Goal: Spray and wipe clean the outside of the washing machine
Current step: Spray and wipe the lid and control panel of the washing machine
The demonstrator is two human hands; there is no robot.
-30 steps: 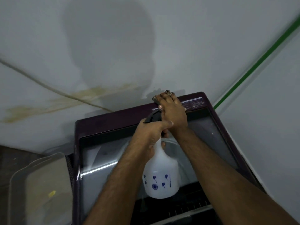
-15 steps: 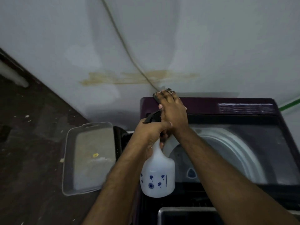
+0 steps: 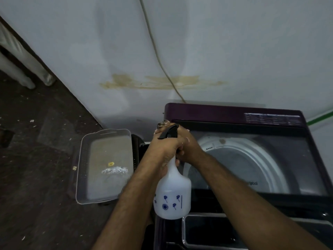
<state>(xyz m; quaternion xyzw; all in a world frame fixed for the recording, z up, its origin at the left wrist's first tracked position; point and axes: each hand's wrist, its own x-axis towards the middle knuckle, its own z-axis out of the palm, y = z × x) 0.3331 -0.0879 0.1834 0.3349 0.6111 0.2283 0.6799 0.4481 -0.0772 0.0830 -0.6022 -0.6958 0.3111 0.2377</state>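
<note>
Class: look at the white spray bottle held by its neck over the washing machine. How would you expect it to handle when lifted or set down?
The spray bottle looks like thin translucent plastic, so probably light and slightly squeezable. The left hand carries it by the narrow neck alone, suggesting little weight. Its broad base should stand steadily, though it might slide on the washing machine's glossy top.
</note>
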